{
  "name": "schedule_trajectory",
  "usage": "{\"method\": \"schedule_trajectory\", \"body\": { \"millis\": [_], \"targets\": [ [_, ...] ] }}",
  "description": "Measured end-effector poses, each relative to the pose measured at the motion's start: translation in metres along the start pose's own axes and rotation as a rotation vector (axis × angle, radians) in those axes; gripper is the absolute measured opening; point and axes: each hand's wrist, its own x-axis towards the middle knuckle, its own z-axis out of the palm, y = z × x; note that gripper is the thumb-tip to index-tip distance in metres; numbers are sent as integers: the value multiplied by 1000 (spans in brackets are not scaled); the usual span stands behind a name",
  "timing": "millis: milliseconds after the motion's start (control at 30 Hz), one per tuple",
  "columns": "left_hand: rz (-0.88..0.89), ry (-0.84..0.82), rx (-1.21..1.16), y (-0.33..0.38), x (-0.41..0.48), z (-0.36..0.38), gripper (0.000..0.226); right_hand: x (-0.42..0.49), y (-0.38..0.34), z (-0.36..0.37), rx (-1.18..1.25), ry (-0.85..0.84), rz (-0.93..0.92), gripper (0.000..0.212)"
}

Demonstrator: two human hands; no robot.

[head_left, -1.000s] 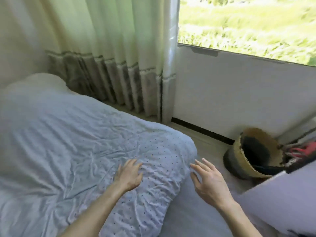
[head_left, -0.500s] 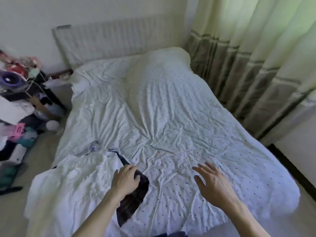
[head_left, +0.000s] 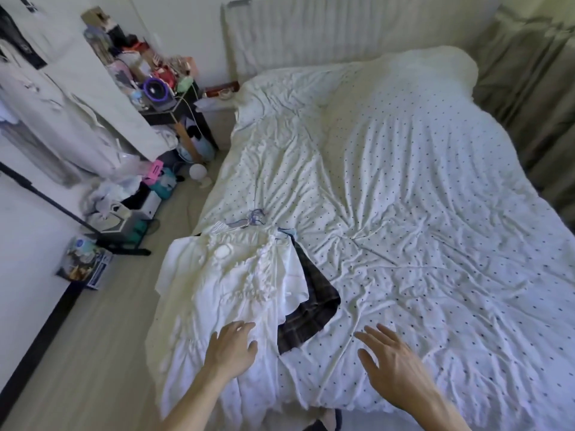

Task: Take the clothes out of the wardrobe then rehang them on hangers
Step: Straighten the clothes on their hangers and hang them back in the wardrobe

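Observation:
A white ruffled dress (head_left: 236, 284) lies spread on the left part of the bed (head_left: 420, 213), with a dark plaid garment (head_left: 314, 309) partly under its right side. Pale blue hangers (head_left: 253, 217) poke out at the top of the dress. My left hand (head_left: 231, 348) hovers over the dress's lower part, fingers relaxed, holding nothing. My right hand (head_left: 387, 362) is spread open above the dotted sheet, to the right of the plaid garment. White clothes (head_left: 53, 119) hang at the far left.
A cluttered black side table (head_left: 168, 98) stands left of the bed's head, with bags and boxes (head_left: 124, 209) on the floor below. A small box (head_left: 84, 264) sits by the left wall. Curtains (head_left: 538, 98) hang along the right side.
The view has swung left from the window and curtain to the whole bed. The clothes pile has come into view and my left hand now sits lower, over the white dress.

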Motion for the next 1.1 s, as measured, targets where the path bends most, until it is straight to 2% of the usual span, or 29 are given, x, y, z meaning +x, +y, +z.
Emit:
{"method": "schedule_trajectory", "body": {
  "millis": [167,367,633,867,1100],
  "targets": [
    [-57,-64,-37,-33,13,-2,51,29,-29,24,-42,-105,-32,46],
    [-57,-102,-44,-73,77,-21,48,102,-60,43,-49,-196,-11,47],
    [-1,-23,9,-141,237,-80,55,256,-129,73,-24,-293,59,53],
    [-16,21,10,-168,386,-118,57,380,-163,103,-48,-336,92,60],
    [6,-66,38,-176,468,-104,53,416,-146,145,-95,-459,155,69]
  ]
}}
